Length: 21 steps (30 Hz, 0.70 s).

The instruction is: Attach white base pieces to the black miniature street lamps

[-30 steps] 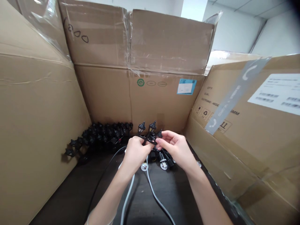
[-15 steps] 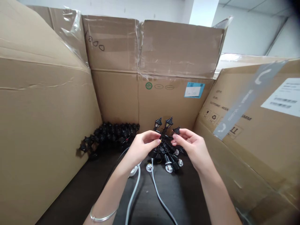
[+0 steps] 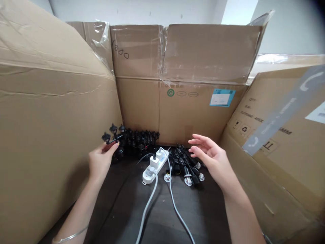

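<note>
Wears a thin silver metal bangle on the left wrist, near and left of the long white plastic power strip. From the strip toward the near side, two pale grey cables across the dark, wood-look table. Pinches with the left hand, left of the strip, a small black lamppost with three lantern heads, with thumb and fingers closed on its crossbar. Holds the right hand open, with fingers loosely curved, right of the strip. Between that hand and the strip, a loose heap of black lampposts with round white ends. Behind and left of the strip, a dense row of black lantern heads; contact with the held lamppost impossible to tell. Flanking the strip, a large brown cardboard box on the left and a grey-taped brown cardboard box on the right; behind it, a tall brown cardboard box with a blue-edged label. Farthest beyond the strip, a pale wall.
</note>
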Each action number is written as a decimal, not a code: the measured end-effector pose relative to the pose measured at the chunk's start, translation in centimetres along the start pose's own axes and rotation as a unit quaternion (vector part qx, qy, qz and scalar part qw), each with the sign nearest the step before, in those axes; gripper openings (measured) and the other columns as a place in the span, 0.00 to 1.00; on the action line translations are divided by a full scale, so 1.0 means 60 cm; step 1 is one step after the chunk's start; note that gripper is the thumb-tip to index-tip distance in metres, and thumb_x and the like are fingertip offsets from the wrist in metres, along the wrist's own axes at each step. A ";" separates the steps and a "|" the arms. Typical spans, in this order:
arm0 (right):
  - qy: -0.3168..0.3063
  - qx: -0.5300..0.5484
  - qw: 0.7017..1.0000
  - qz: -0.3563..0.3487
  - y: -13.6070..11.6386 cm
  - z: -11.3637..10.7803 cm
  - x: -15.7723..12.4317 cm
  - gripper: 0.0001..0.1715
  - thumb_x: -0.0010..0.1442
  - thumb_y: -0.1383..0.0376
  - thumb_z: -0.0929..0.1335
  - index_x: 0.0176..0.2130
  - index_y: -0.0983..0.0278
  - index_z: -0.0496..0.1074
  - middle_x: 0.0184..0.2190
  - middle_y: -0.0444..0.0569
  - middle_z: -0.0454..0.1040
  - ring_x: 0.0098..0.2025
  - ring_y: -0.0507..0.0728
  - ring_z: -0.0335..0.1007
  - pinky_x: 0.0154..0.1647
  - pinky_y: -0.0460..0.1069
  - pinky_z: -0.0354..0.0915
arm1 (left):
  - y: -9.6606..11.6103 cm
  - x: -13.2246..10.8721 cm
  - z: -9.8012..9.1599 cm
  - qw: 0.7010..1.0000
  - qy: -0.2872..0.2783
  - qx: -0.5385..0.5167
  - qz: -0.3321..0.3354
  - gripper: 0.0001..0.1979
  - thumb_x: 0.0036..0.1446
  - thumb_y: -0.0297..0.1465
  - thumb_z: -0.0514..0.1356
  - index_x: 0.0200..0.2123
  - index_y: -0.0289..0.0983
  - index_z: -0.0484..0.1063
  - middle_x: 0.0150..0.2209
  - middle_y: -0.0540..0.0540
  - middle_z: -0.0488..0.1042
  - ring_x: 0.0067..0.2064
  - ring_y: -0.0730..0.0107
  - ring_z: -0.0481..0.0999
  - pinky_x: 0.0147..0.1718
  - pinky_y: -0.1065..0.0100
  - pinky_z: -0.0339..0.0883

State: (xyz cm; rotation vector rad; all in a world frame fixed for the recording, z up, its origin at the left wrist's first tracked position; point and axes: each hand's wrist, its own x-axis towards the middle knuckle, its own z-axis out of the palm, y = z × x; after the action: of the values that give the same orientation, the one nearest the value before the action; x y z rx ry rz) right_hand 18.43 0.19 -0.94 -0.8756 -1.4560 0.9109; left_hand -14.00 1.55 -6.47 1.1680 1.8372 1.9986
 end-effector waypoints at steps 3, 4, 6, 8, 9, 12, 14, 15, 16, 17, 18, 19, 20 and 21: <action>0.011 -0.017 1.000 -0.007 -0.008 -0.005 -0.003 0.25 0.52 0.56 0.70 0.48 0.63 0.67 0.43 0.51 0.71 0.35 0.52 0.70 0.34 0.47 0.69 | -0.097 -0.003 -0.014 0.996 0.055 0.061 -0.017 0.20 0.43 0.39 0.63 0.37 0.32 0.77 0.36 0.42 0.79 0.41 0.56 0.77 0.45 0.60 0.68; 0.012 -0.024 1.000 -0.009 -0.009 -0.006 -0.004 0.25 0.52 0.56 0.70 0.48 0.63 0.68 0.43 0.51 0.71 0.34 0.52 0.69 0.33 0.47 0.69 | -0.120 -0.008 -0.014 0.996 0.055 0.066 -0.022 0.20 0.44 0.39 0.62 0.37 0.31 0.77 0.36 0.41 0.79 0.41 0.57 0.77 0.44 0.60 0.68; 0.011 -0.034 0.999 -0.015 -0.011 -0.006 -0.006 0.24 0.53 0.56 0.70 0.47 0.63 0.68 0.43 0.51 0.71 0.33 0.51 0.69 0.32 0.47 0.68 | -0.152 -0.015 -0.008 0.995 0.053 0.081 -0.030 0.20 0.44 0.39 0.62 0.37 0.31 0.77 0.36 0.40 0.79 0.40 0.57 0.77 0.41 0.61 0.69; 0.013 -0.044 0.999 -0.022 -0.014 -0.008 -0.008 0.23 0.53 0.57 0.70 0.47 0.62 0.68 0.43 0.51 0.71 0.32 0.51 0.69 0.32 0.47 0.68 | -0.166 -0.016 0.001 0.993 0.049 0.101 -0.035 0.20 0.43 0.39 0.62 0.37 0.32 0.77 0.36 0.40 0.79 0.39 0.56 0.77 0.40 0.61 0.69; 0.016 -0.048 0.998 -0.025 -0.015 -0.010 -0.009 0.23 0.53 0.57 0.69 0.47 0.62 0.68 0.43 0.51 0.71 0.32 0.51 0.69 0.31 0.47 0.68 | -0.170 -0.015 0.005 0.992 0.046 0.110 -0.037 0.19 0.43 0.39 0.62 0.37 0.32 0.78 0.35 0.40 0.79 0.39 0.55 0.77 0.40 0.61 0.69; 0.025 -0.057 0.998 -0.032 -0.021 -0.014 -0.012 0.22 0.54 0.57 0.69 0.47 0.62 0.68 0.43 0.51 0.71 0.32 0.51 0.69 0.31 0.47 0.68 | -0.178 -0.005 0.014 0.990 0.039 0.130 -0.041 0.18 0.43 0.39 0.62 0.36 0.33 0.78 0.31 0.42 0.79 0.37 0.55 0.78 0.40 0.60 0.68; 0.029 -0.062 0.997 -0.035 -0.024 -0.016 -0.014 0.21 0.54 0.57 0.69 0.47 0.62 0.68 0.44 0.50 0.72 0.32 0.51 0.69 0.31 0.47 0.68 | -0.185 0.001 0.017 0.988 0.041 0.139 -0.043 0.18 0.43 0.38 0.62 0.35 0.33 0.78 0.30 0.42 0.79 0.36 0.55 0.78 0.40 0.60 0.68; 0.029 -0.063 0.997 -0.036 -0.025 -0.017 -0.014 0.21 0.54 0.57 0.69 0.47 0.62 0.68 0.44 0.50 0.72 0.32 0.51 0.69 0.31 0.47 0.67 | -0.189 0.004 0.017 0.988 0.043 0.142 -0.044 0.17 0.43 0.38 0.62 0.35 0.33 0.78 0.30 0.42 0.79 0.36 0.55 0.78 0.40 0.61 0.68; 0.030 -0.065 0.997 -0.037 -0.026 -0.017 -0.015 0.21 0.54 0.57 0.69 0.47 0.62 0.69 0.44 0.50 0.72 0.32 0.51 0.69 0.31 0.47 0.67 | -0.193 0.006 0.017 0.987 0.046 0.144 -0.045 0.17 0.43 0.38 0.62 0.35 0.33 0.78 0.30 0.42 0.79 0.36 0.55 0.78 0.39 0.61 0.68; 0.030 -0.066 0.997 -0.037 -0.027 -0.016 -0.015 0.21 0.54 0.57 0.69 0.47 0.62 0.69 0.44 0.50 0.72 0.32 0.51 0.69 0.31 0.47 0.67 | -0.198 0.007 0.017 0.987 0.048 0.145 -0.047 0.17 0.43 0.38 0.62 0.35 0.33 0.78 0.30 0.42 0.79 0.36 0.55 0.78 0.39 0.61 0.68; 0.029 -0.068 0.997 -0.037 -0.027 -0.016 -0.015 0.21 0.54 0.57 0.69 0.47 0.61 0.69 0.44 0.50 0.72 0.32 0.51 0.69 0.31 0.47 0.67 | -0.202 0.008 0.017 0.987 0.050 0.145 -0.048 0.17 0.44 0.38 0.62 0.35 0.32 0.78 0.31 0.41 0.79 0.36 0.56 0.78 0.38 0.62 0.69; 0.028 -0.069 0.997 -0.037 -0.027 -0.015 -0.015 0.21 0.54 0.57 0.69 0.47 0.61 0.69 0.44 0.50 0.72 0.32 0.51 0.69 0.31 0.47 0.67 | -0.205 0.009 0.017 0.987 0.051 0.144 -0.048 0.17 0.44 0.38 0.62 0.35 0.32 0.78 0.31 0.41 0.79 0.36 0.56 0.78 0.38 0.62 0.69; 0.026 -0.071 0.997 -0.036 -0.028 -0.014 -0.016 0.21 0.54 0.57 0.69 0.47 0.61 0.69 0.44 0.50 0.72 0.32 0.51 0.69 0.31 0.47 0.67 | -0.207 0.010 0.017 0.987 0.053 0.143 -0.049 0.17 0.44 0.38 0.62 0.35 0.32 0.78 0.32 0.40 0.79 0.36 0.56 0.78 0.37 0.62 0.69; 0.024 -0.071 0.997 -0.034 -0.028 -0.013 -0.016 0.21 0.54 0.57 0.69 0.47 0.61 0.69 0.44 0.50 0.72 0.32 0.51 0.70 0.32 0.47 0.67 | -0.209 0.010 0.017 0.987 0.055 0.142 -0.049 0.18 0.44 0.38 0.62 0.36 0.32 0.77 0.33 0.40 0.79 0.36 0.56 0.78 0.37 0.62 0.69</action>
State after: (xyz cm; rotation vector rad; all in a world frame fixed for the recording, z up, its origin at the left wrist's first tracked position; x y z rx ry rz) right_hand 19.25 -1.33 0.19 -0.9411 -1.5141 0.7377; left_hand -18.28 5.42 -17.69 1.0282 2.2472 1.8259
